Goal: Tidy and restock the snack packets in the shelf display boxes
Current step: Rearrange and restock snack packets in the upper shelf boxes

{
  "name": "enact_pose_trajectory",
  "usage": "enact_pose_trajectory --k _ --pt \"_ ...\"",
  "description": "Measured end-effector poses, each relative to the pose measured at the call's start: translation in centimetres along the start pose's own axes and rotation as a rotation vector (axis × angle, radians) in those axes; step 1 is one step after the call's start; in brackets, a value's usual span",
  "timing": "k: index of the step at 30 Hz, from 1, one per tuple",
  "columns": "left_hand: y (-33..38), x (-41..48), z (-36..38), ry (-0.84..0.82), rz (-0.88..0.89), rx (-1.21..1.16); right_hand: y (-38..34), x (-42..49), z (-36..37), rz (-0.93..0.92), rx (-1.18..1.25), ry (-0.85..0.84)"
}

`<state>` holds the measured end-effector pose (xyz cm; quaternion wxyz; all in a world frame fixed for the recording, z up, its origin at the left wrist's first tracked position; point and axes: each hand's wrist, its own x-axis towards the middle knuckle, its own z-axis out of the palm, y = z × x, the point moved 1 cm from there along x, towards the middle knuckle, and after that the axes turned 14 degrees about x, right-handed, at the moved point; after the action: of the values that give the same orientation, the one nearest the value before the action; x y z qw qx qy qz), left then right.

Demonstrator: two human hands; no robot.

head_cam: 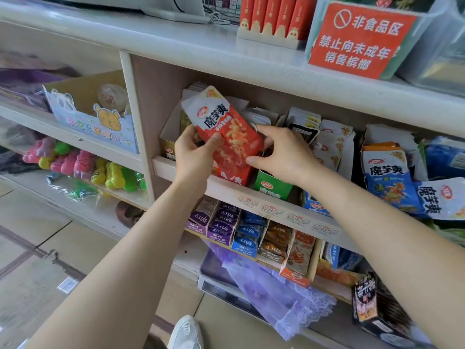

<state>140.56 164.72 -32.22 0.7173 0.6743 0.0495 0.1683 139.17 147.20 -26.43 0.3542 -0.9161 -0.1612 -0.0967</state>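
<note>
A red and white snack packet [221, 122] is tilted above the red display box [232, 176] on the middle shelf. My left hand [193, 154] grips the packet's lower left edge with thumb on its front. My right hand [281, 152] pinches the packet's lower right side, thumb underneath and fingers behind. A green display box [271, 187] stands just right of the red one. More packets in white and black [304, 127] fill the boxes further right, and blue packets [387, 177] lean loosely at the far right.
The shelf edge [276, 207] carries price labels. Below it stand purple, blue and orange boxes [241, 230] and a purple lace bag [281, 293]. A red sign [359, 39] sits on the counter above. Toys [83, 165] fill the left bay.
</note>
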Motion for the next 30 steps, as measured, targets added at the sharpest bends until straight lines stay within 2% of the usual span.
enact_pose_trajectory --k 7,10,13,18,20,25,30 --pt "0.3 0.1 -1.0 0.153 0.084 -0.215 0.5 -0.4 0.5 -0.026 0.012 0.057" --pt "0.4 0.1 -0.7 0.181 0.125 -0.214 0.7 -0.7 0.8 -0.027 0.029 0.065" --pt "0.3 -0.1 0.0 0.13 0.179 -0.094 1.3 -0.8 1.0 -0.044 0.034 0.109" --pt "-0.6 0.2 0.6 -0.039 0.273 0.248 2.1 -0.9 1.1 -0.068 0.03 0.227" --pt "-0.9 0.4 0.7 -0.059 0.304 0.353 2.1 -1.0 1.1 -0.108 0.031 0.258" --pt "-1.0 0.6 1.0 0.084 0.387 0.551 2.2 -2.0 1.4 -0.219 -0.121 0.212" --pt "-1.5 -0.2 1.5 0.161 0.427 0.541 2.4 -2.0 1.7 -0.158 -0.223 0.146"
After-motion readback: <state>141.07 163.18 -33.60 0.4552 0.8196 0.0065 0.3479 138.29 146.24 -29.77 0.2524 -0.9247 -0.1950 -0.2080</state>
